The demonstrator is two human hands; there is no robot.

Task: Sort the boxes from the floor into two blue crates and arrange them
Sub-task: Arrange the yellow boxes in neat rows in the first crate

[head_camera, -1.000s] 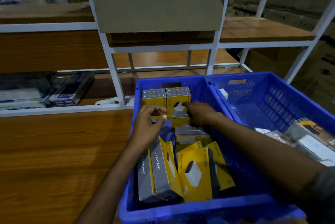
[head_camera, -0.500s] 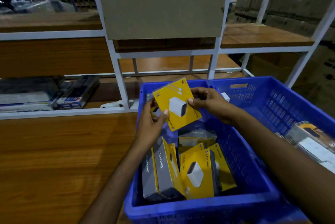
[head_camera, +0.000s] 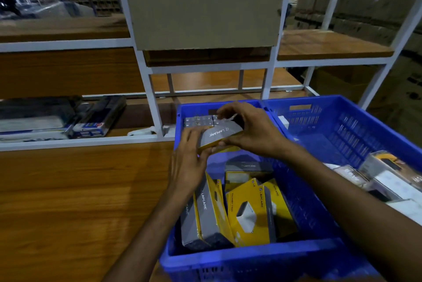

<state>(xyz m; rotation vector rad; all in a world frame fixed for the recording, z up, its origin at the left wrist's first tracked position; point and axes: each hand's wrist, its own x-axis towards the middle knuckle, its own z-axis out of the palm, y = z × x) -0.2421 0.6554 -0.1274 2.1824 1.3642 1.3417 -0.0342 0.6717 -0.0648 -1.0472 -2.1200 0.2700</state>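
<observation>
The far end of the left crate (head_camera: 230, 256) is blocked by stacked boxes (head_camera: 198, 121) — bare floor (head_camera: 324, 147) is left in the right crate (head_camera: 356, 126).

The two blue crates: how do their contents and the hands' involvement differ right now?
The left crate holds mostly yellow-and-grey boxes, many standing on edge; the right crate holds paler, white and grey boxes lying at its near end, with its far part bare. Both hands, left hand and right hand, hold a grey box over the left crate; none is over the right crate. Both are blue, slotted, side by side.
</observation>
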